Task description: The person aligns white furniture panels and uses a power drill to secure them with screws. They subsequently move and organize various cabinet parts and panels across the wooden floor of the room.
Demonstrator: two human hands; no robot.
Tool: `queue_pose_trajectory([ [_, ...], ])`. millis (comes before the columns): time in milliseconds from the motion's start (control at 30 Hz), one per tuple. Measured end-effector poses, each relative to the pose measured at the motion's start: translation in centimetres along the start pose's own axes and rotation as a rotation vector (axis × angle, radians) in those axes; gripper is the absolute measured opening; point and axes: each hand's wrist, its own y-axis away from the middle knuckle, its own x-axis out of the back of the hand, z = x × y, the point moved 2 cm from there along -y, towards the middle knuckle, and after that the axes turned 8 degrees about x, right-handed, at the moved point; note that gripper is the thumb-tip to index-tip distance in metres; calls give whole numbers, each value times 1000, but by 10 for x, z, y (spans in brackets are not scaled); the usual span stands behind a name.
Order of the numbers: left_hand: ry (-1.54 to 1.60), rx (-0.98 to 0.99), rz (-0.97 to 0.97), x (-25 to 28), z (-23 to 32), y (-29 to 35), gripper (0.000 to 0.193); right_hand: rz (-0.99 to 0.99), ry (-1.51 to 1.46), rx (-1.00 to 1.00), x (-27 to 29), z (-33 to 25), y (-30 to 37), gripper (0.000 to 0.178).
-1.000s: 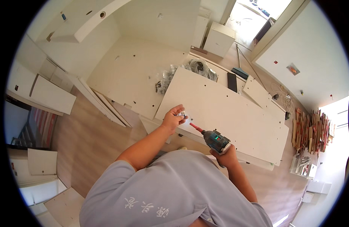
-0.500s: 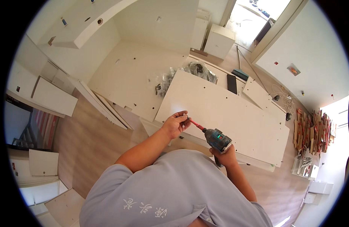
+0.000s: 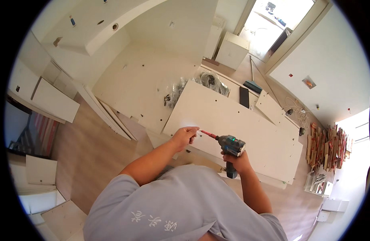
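Note:
My right hand point(image 3: 240, 161) is wrapped round the handle of a dark cordless drill driver point(image 3: 230, 144) with a small green light on it. Its long red bit point(image 3: 209, 134) points left, toward my other hand. Thumb and fingertips of my left hand point(image 3: 186, 136) are pinched together just off the bit's tip. Whatever small thing sits between them is too small to make out. Both hands hover over the near part of a large white panel point(image 3: 249, 130), which has small dark holes in it.
Clear plastic bags of hardware point(image 3: 212, 81) lie past the panel, beside a black flat piece point(image 3: 244, 97). A broom point(image 3: 253, 85) rests on the floor farther off. To the right stand a stack of wood strips point(image 3: 328, 146) and a clear bin point(image 3: 318, 184). White boards point(image 3: 108, 112) lie at left.
The driver has turned a little and its handle shows more now. My left hand's fingers have closed up, and a small gap shows between them and the bit.

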Motion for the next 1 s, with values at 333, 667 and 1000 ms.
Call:
queue_pose_trajectory([
  [333, -772, -211, 925, 124, 52, -76, 64, 231, 308, -105, 38, -51, -149, 29],
  [667, -1013, -134, 710, 104, 54, -68, 80, -146, 1332, -74, -18, -157, -223, 20],
  [1000, -973, -104, 717, 100, 55, -65, 77, -242, 1324, -106, -11, -155, -246, 21],
])
